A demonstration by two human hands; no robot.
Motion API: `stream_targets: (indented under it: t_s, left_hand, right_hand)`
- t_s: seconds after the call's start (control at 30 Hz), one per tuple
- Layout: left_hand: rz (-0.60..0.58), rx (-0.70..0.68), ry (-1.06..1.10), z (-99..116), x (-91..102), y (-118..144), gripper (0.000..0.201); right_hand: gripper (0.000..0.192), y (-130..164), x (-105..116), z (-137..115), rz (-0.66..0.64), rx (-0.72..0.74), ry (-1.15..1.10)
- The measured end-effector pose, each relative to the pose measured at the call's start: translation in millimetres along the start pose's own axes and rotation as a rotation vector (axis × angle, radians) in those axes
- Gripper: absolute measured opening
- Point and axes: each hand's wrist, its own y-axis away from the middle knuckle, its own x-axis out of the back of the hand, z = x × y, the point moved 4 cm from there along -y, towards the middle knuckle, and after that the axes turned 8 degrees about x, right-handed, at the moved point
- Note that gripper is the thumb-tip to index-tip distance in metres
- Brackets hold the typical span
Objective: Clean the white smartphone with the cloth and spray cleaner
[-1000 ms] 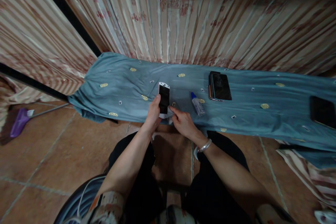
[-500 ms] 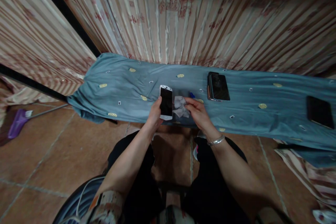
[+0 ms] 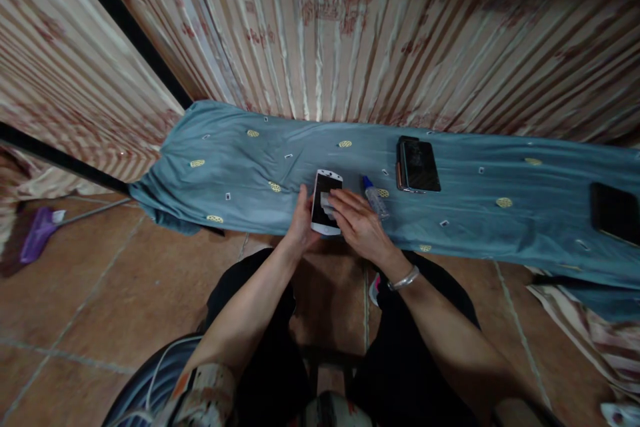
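A white smartphone (image 3: 327, 229) with a black screen is gripped at its left edge by my left hand (image 3: 301, 221). My right hand (image 3: 361, 225) presses a light grey cloth (image 3: 326, 202) onto the phone's screen; the fingers hide part of both. Just right of that hand lies a clear bottle with a blue cap (image 3: 374, 197), partly covered by the hand. Farther right, a stack of dark phones (image 3: 419, 165) rests on the blue-green cloth cover (image 3: 310, 140).
Another dark flat device (image 3: 614, 211) lies at the cover's far right. Pleated curtains (image 3: 325, 33) hang behind. Black bars (image 3: 125, 27) cross at left. A purple broom (image 3: 37, 235) lies on the tiled floor, and a dark ribbed tub (image 3: 145, 387) stands at lower left.
My right hand has moved left, bringing the grey cloth from beside the phone onto its screen. The phone has shifted slightly right and down. More of the blue-capped bottle now shows.
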Motion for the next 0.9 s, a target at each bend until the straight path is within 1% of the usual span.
stream_targets:
  t_s: [0.13,0.2,0.3,0.43,0.6,0.73,0.9]
  left_hand:
    - [-0.021,-0.018,0.009,4,7.8,-5,0.067]
    - [-0.032,-0.013,0.003,4,9.3,-6,0.067]
    - [-0.065,0.009,-0.01,0,6.1,-5,0.066]
    - [-0.103,0.031,-0.017,-8,0.3,-2,0.063]
    - [-0.138,0.039,-0.056,-19,0.2,-4,0.062]
    - [-0.144,0.041,-0.071,-23,1.5,-5,0.06]
    - [-0.109,0.03,-0.067,-20,1.8,-5,0.061]
  right_hand:
    - [0.042,1,-8,-5,-0.075,0.05,-0.016]
    - [0.046,1,-11,-5,-0.098,0.037,-0.023]
    - [0.05,1,-13,-1,-0.125,-0.001,-0.014]
    - [0.053,0,-13,9,-0.133,-0.061,0.007]
    - [0.055,-3,-13,15,-0.133,-0.1,0.001]
    - [0.053,-5,-14,12,-0.119,-0.089,-0.016]
    - [0.054,-6,-16,7,-0.117,-0.049,-0.06]
